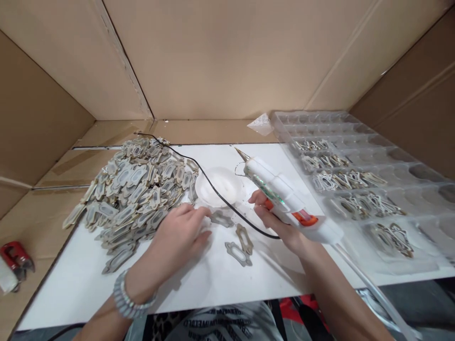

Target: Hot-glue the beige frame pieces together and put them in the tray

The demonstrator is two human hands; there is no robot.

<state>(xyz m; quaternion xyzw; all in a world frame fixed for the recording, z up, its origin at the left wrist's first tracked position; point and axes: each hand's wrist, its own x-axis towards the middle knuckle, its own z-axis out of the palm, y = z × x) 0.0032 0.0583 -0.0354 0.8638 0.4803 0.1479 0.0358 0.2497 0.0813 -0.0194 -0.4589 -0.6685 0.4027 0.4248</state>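
My right hand (pixel 275 220) is wrapped around the handle of a white hot glue gun (pixel 284 189) with an orange trigger. Its metal nozzle points up and to the left, above the table. A glue stick (pixel 369 289) sticks out of its back end. My left hand (pixel 183 232), wearing a grey coiled bracelet (pixel 130 298), rests low over the table with thumb and forefinger apart. Right by those fingertips lies a flat, grey ornate frame piece (pixel 222 219); whether they touch is unclear. Two similar frame pieces (pixel 238 254) (pixel 244 239) lie nearer to me.
A large heap of frame pieces (pixel 131 189) covers the left side. Behind my hands sits a white shallow dish (pixel 220 187), crossed by a black cord (pixel 199 166). A clear compartment tray (pixel 377 156) with metal pieces stands right. Cardboard walls (pixel 227 57) enclose the table; a red tool (pixel 17 258) lies far left.
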